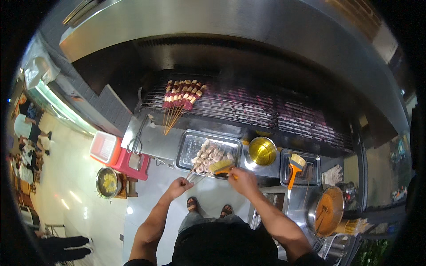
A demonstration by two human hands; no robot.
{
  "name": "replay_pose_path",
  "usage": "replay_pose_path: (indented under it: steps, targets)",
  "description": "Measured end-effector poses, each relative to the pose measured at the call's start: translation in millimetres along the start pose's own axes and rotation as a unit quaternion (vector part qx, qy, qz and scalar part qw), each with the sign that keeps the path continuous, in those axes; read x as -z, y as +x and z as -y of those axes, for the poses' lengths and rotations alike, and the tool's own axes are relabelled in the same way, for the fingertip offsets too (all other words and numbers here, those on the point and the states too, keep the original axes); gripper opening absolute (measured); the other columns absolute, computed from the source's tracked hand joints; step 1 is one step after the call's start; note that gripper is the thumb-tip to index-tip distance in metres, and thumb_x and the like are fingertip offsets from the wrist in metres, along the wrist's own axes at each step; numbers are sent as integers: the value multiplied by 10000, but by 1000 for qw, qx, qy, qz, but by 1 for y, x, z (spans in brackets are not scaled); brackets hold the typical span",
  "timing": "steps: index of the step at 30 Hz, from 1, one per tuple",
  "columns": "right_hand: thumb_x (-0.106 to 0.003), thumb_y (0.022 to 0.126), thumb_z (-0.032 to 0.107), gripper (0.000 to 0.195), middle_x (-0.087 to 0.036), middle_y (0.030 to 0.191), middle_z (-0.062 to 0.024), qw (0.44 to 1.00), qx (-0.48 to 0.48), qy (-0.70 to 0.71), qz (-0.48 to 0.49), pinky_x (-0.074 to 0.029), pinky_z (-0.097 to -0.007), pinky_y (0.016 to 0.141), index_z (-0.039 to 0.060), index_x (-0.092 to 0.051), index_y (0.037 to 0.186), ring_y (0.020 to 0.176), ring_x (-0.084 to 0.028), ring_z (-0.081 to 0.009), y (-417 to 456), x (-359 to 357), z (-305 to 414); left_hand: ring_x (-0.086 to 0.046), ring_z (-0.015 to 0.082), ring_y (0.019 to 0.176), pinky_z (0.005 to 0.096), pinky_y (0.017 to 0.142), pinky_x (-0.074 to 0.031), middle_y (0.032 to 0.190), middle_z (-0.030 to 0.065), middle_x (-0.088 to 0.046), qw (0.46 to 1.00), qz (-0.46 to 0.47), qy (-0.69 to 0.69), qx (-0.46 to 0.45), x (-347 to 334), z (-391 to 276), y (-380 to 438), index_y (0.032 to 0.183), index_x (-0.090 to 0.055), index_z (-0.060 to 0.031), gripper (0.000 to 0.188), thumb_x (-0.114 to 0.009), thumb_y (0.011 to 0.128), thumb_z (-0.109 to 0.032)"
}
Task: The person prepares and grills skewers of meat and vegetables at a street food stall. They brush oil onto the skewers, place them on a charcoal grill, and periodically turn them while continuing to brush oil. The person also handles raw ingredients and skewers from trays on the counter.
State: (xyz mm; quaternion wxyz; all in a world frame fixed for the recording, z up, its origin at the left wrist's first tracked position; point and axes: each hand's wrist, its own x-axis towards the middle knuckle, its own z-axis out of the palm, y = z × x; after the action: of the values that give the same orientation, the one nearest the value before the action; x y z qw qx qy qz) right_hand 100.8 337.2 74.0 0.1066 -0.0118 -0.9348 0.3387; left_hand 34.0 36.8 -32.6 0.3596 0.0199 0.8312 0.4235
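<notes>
My left hand [179, 187] grips the thin sticks of pale meat skewers [211, 154], whose meat lies over the right half of a metal tray [186, 139]. In my right hand [243, 181] is the orange handle of a wide basting brush [222, 166], its yellowish bristles against or just over the meat. A metal bowl of yellow oil [262, 151] stands right of that tray. Farther right, a second orange-handled brush [294, 169] rests across a smaller metal tray [317, 173]. Skewers of dark red and pale pieces [183, 94] lie on the left of the charcoal grill [253, 108], sticks towards me.
Metal tongs [134, 146] hang at the counter's left end, beside a red stool [143, 168] with an orange-and-white container [105, 148]. At right are a glove [332, 175] and a large bowl of orange-brown sauce [329, 211]. People [30, 129] are at the far left.
</notes>
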Motion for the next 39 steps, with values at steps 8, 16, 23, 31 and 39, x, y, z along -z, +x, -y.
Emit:
replay_pose_path:
  steps: [8, 16, 23, 31, 39]
  targets:
    - [-628, 740, 208, 136, -632, 753, -138, 997, -74, 11, 14, -490, -415, 620, 85, -643, 797, 705, -614, -330, 50, 29, 27, -595, 245, 687, 307, 547, -465, 981, 166, -628, 824, 259, -493, 104, -28, 7, 15, 1157, -480, 5, 409, -358, 957, -330]
    - [-588, 751, 300, 188, -642, 710, -111, 988, -18, -148, 46, -501, -429, 627, 139, -656, 822, 693, -624, -315, 128, -59, 66, -603, 135, 686, 236, 542, -458, 927, 93, -653, 863, 125, -484, 76, -48, -5, 4, 1155, -531, -11, 328, -482, 934, -249]
    - [-611, 717, 288, 192, -635, 686, -116, 990, 8, -133, 51, -498, -423, 591, 113, -653, 783, 647, -620, -319, 128, -67, 70, -594, 112, 680, 211, 513, -428, 936, 94, -645, 847, 136, -510, 66, -48, -1, 7, 1150, -521, -19, 334, -506, 922, -264]
    - [-611, 741, 259, 168, -637, 723, -117, 997, -63, -29, 15, -490, -426, 622, 96, -634, 777, 693, -616, -328, 68, -26, 80, -619, 124, 803, 238, 566, -441, 1002, 70, -652, 829, 121, -536, 100, -32, -3, 11, 1155, -537, -36, 348, -539, 891, -262]
    - [-589, 752, 247, 161, -640, 716, -132, 999, -32, -32, 1, -497, -429, 616, 100, -645, 784, 674, -622, -336, 70, -28, 85, -628, 152, 860, 299, 632, -481, 1018, 74, -657, 885, 17, -464, 37, -29, -2, 3, 1117, -588, -33, 339, -569, 879, -274]
